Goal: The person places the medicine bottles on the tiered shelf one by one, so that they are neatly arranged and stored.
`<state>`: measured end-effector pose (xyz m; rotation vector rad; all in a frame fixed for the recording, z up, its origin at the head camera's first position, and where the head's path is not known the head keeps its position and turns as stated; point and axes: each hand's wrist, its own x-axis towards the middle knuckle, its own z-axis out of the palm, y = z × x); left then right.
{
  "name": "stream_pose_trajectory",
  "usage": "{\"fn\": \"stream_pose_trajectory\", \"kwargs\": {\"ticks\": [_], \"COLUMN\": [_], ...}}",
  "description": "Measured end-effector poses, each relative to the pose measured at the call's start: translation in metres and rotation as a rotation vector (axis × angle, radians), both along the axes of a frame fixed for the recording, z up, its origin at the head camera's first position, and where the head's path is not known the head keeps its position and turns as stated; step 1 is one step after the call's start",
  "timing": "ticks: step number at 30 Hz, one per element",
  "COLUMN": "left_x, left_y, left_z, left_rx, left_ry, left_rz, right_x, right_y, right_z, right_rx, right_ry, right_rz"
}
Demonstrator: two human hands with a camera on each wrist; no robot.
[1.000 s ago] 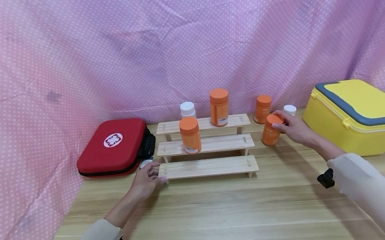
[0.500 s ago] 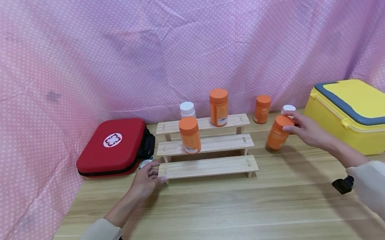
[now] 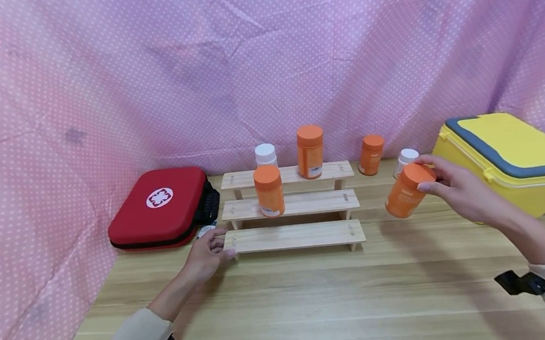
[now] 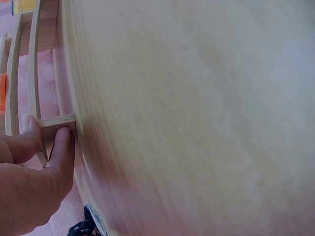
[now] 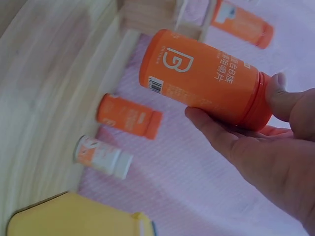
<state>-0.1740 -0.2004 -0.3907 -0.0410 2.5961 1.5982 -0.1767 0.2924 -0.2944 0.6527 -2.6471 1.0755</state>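
The right hand (image 3: 463,189) grips an orange B-group chewable-tablet bottle (image 3: 407,194) by its cap, thumb and fingers curled round it; the bottle slants down from the fingertips, clear of the wooden table (image 3: 311,300). Beyond those fingers stand a white-capped bottle (image 3: 407,160) and a smaller-looking orange bottle (image 3: 371,155). The left hand's (image 3: 204,258) thumb and fingers pinch the three-tier wooden rack (image 3: 294,237) at its lowest step, a red first-aid case (image 3: 161,216) near them

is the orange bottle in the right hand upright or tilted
Tilted: in the head view the orange bottle slants, its cap gripped by the right hand.
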Motion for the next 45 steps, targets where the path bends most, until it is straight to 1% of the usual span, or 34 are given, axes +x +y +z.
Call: {"fn": "stream_pose_trajectory", "kwargs": {"ticks": [6, 11, 14, 17, 18, 21, 25, 28, 31, 38, 45], "left_x": [0.001, 0.0, 0.0, 0.001, 0.001, 0.002, 0.001, 0.0, 0.001, 0.003, 0.001], "left_y": [0.0, 0.0, 0.0, 0.001, 0.001, 0.001, 0.001, 0.0, 0.0, 0.001, 0.001], "left_z": [0.0, 0.0, -0.001, -0.001, -0.001, -0.001, -0.001, -0.002, -0.002, -0.001, -0.001], "left_rx": [-0.002, 0.002, 0.005, 0.016, 0.018, 0.028, 0.031, 0.029, 0.033, 0.053, 0.022], "left_ry": [-0.005, 0.001, 0.002, 0.002, 0.003, 0.008, 0.013, 0.015, 0.018, 0.035, 0.015], "left_rz": [-0.003, -0.003, 0.003, 0.006, 0.005, 0.003, 0.004, 0.004, 0.001, -0.001, 0.003], "right_x": [0.009, 0.011, 0.009, 0.004, 0.003, -0.005, -0.018, -0.027, -0.034, -0.045, -0.051], "right_y": [-0.012, -0.035, -0.051, -0.067, -0.072, -0.087, -0.107, -0.119, -0.129, -0.145, -0.148], "right_z": [0.013, 0.03, 0.036, 0.039, 0.04, 0.041, 0.041, 0.039, 0.036, 0.026, 0.02], "right_rx": [0.004, 0.048, 0.038, 0.019, 0.007, 0.013, 0.018, -0.003, -0.026, -0.044, -0.056], "right_ry": [0.018, 0.028, 0.021, -0.002, -0.021, -0.061, -0.092, -0.135, -0.161, -0.166, -0.169], "right_rz": [0.004, -0.002, 0.032, 0.071, 0.088, 0.108, 0.114, 0.105, 0.1, 0.137, 0.122]}}
